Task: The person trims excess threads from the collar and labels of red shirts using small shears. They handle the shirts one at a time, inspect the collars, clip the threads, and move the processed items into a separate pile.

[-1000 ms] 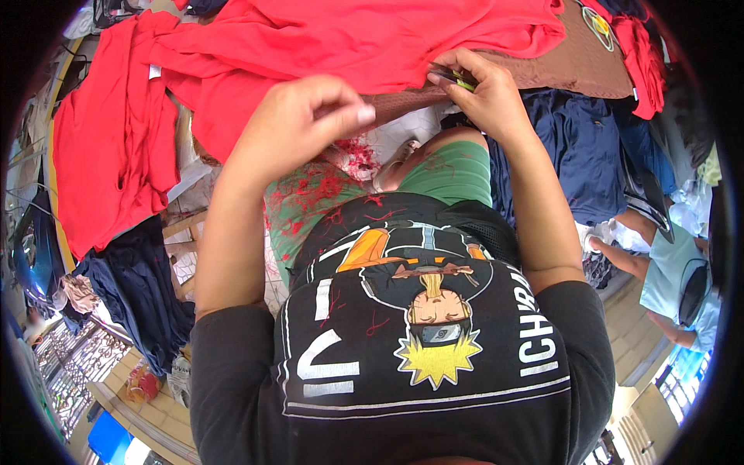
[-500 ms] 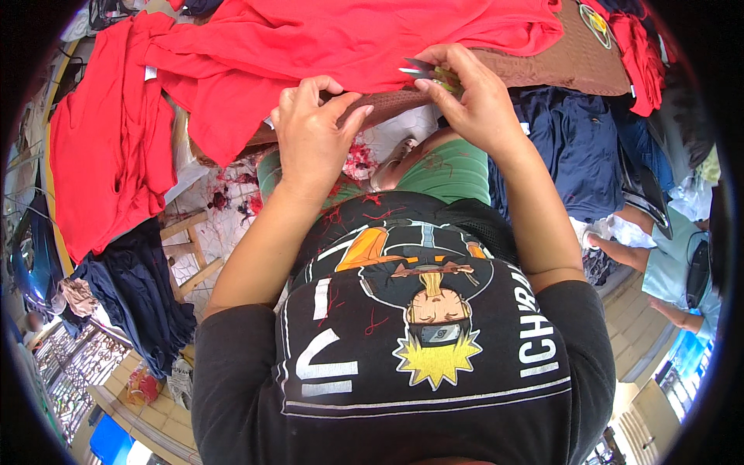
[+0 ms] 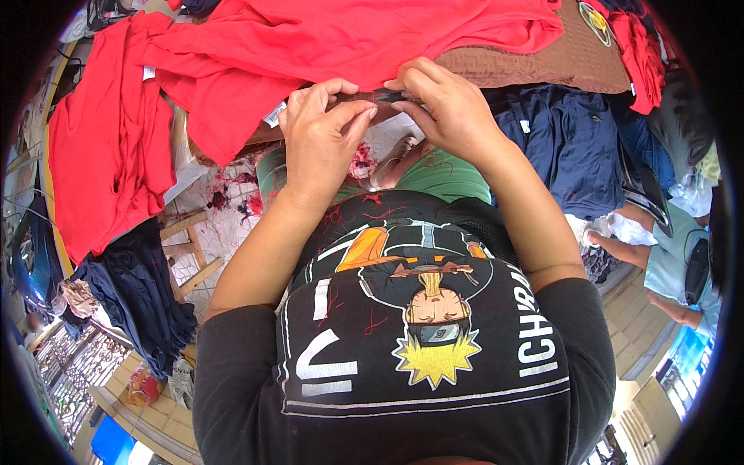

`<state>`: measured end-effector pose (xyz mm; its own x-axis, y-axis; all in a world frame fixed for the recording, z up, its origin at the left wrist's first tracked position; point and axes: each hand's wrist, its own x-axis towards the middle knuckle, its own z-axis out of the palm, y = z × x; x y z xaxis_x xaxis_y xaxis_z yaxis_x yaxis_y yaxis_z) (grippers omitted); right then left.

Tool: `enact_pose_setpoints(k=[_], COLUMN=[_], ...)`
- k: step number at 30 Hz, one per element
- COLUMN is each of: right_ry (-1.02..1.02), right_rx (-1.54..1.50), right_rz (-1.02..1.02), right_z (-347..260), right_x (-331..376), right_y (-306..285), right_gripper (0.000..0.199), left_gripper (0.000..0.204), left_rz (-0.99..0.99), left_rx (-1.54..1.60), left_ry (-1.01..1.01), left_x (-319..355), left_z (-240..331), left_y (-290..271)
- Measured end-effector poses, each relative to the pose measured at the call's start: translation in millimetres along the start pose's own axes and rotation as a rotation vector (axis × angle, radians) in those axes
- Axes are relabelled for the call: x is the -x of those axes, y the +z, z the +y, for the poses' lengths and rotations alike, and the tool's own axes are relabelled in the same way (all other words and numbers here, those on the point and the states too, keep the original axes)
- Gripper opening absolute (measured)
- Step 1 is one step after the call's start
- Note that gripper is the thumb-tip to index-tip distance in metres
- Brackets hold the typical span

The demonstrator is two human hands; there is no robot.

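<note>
A red garment [image 3: 341, 43] is spread over a brown textured cushion [image 3: 542, 68] in front of me, its near edge at my fingers. My left hand [image 3: 322, 143] is closed in a pinch at that edge; what lies between thumb and finger is too small to make out. Close beside it, my right hand [image 3: 446, 105] grips small thread snips [image 3: 387, 95]. Their dark blades point left toward the left fingertips, and the handle is mostly hidden in the hand. A white label [image 3: 274, 115] shows under the garment's edge near my left hand.
More red cloth [image 3: 108, 139] hangs at the left, above dark navy cloth [image 3: 139, 294]. Navy garments [image 3: 566, 147] hang at the right. Red and dark thread scraps [image 3: 221, 198] litter the floor by a wooden frame [image 3: 186, 256]. Another person's arm [image 3: 624, 252] is at far right.
My right hand has moved left and slightly down, bringing the snips to my left fingertips. The left hand has shifted slightly right. More of the white label shows beside it.
</note>
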<state>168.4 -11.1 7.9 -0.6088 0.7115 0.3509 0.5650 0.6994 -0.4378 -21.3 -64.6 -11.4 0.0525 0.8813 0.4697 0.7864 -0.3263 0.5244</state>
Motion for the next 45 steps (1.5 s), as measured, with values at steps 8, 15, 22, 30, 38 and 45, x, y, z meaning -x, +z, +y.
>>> enact_pose_setpoints(k=[8,15,22,30,38,45], right_ry=[0.013,0.26,0.54,0.541,0.617,0.308], right_rx=[0.02,-0.133,-0.263,-0.33,-0.336,-0.234], right_rz=[0.11,0.316,0.061,0.049,-0.007,0.18], right_z=[6,23,26,28,19,25], right_x=[-3,3,18,14,6,-3], right_y=[-1,-23,-6,8,-2,-18], right_gripper=[0.018,0.023,0.044,0.035,0.03,0.025], left_gripper=[0.014,0.026,0.027,0.014,0.015,0.014], left_rz=[-0.12,0.028,0.036,-0.011,-0.205,-0.239], left_rx=[0.103,-0.007,-0.172,-0.049,0.403,0.342], left_ry=[0.26,0.214,0.15,0.145,-0.198,-0.185], left_x=[-8,-19,-20,-27,-41,-47], left_z=[-7,0,-4,-5,0,-3], left_y=[-16,3,27,21,21,22])
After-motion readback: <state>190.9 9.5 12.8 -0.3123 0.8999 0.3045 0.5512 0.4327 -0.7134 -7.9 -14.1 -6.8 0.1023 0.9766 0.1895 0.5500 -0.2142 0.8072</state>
